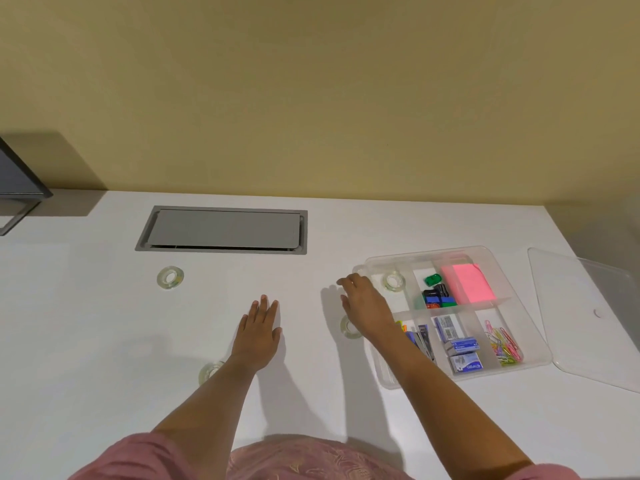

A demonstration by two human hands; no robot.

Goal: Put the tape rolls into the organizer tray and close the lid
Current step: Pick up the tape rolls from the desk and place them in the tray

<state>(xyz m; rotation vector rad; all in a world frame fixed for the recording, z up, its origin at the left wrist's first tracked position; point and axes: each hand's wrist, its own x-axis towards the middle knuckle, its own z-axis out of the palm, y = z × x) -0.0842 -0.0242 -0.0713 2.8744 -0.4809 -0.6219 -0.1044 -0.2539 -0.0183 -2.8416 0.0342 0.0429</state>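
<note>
A clear organizer tray stands on the white desk at the right. One clear tape roll lies in its far left compartment. My right hand hovers just left of the tray, fingers apart and holding nothing. Under its wrist another tape roll lies on the desk, partly hidden. My left hand rests flat on the desk with nothing in it. A third tape roll lies far left, and one more tape roll peeks out beside my left forearm. The clear lid lies right of the tray.
The tray's other compartments hold pink sticky notes, binder clips, staple boxes and coloured paper clips. A grey cable hatch is set into the desk at the back. A dark monitor stand sits far left.
</note>
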